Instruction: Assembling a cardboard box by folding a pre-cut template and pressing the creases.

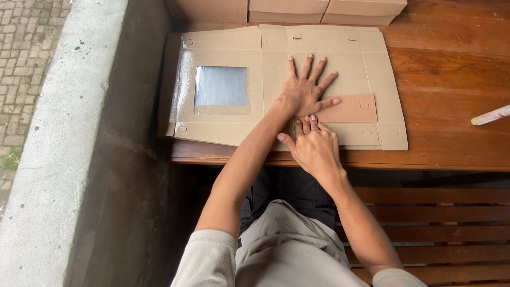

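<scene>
On the brown wooden table (446, 69) lies a flat unfolded brown cardboard box blank (276, 85); left hand (307, 90) presses it, fingers splayed, gripping nothing, while right hand (314, 146) fingertips push its near flap

the cardboard sheet (319, 48) is light brown, with a silver-grey shiny window (221, 85). one flap (353, 109) on it is a darker, more orange brown. the table (451, 69) is reddish brown wood with dark grain lines. the boxes (287, 9) at the far edge are the same light brown. the wall (79, 159) is grey concrete with small dark spots. the paving (24, 58) is grey-brown brick in a pattern. the sleeves (207, 260) are pale beige, the trousers (289, 188) are dark.
</scene>
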